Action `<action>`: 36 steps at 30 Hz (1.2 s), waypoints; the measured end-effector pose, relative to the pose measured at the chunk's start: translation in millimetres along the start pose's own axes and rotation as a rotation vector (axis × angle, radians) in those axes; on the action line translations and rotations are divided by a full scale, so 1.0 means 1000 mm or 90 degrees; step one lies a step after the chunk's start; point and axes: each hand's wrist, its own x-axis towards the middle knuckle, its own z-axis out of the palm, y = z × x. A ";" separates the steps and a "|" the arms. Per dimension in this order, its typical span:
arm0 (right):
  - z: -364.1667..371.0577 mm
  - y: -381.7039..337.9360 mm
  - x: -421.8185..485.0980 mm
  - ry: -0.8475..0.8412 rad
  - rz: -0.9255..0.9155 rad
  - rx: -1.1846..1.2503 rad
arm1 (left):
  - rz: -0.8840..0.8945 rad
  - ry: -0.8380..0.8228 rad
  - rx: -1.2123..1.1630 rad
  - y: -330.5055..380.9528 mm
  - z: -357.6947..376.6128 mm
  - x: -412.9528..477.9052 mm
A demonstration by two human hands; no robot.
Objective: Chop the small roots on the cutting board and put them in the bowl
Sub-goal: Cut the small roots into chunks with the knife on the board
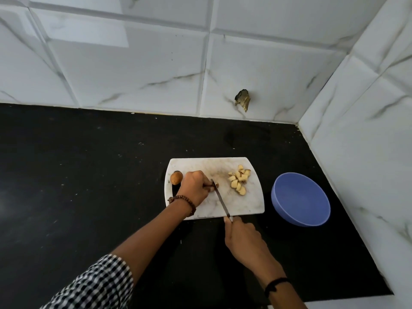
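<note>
Head view: knife (pixel 220 200) set against a root (pixel 214 185) on the board (pixel 245 204)
The left hand (pixel 195 186) curls over the small root, pinning it mid-board; the right hand (pixel 244 239) grips the knife handle at the board's near edge. A whole root (pixel 176 177) lies at the board's left edge, cut pieces (pixel 238 180) heaped toward its right. The blue bowl (pixel 301 199) stands on the black tabletop (pixel 89 175) just right of the board

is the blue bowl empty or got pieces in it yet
Empty: the blue bowl shows only its bare blue inside, and the chopped pieces lie piled on the cutting board.
</note>
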 end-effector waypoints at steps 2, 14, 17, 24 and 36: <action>-0.004 0.006 -0.002 -0.011 0.001 0.012 | -0.005 -0.001 0.003 0.000 0.000 -0.001; -0.073 -0.004 -0.021 -0.171 0.047 0.056 | -0.001 -0.019 0.053 0.015 -0.007 -0.008; -0.082 -0.002 -0.021 -0.187 0.059 0.054 | -0.001 -0.017 0.066 0.015 -0.005 -0.008; -0.082 0.014 -0.024 -0.137 0.058 0.141 | 0.026 -0.026 0.090 0.011 -0.002 -0.005; -0.048 0.011 0.008 -0.006 -0.004 0.275 | 0.042 -0.010 0.127 0.016 0.017 -0.004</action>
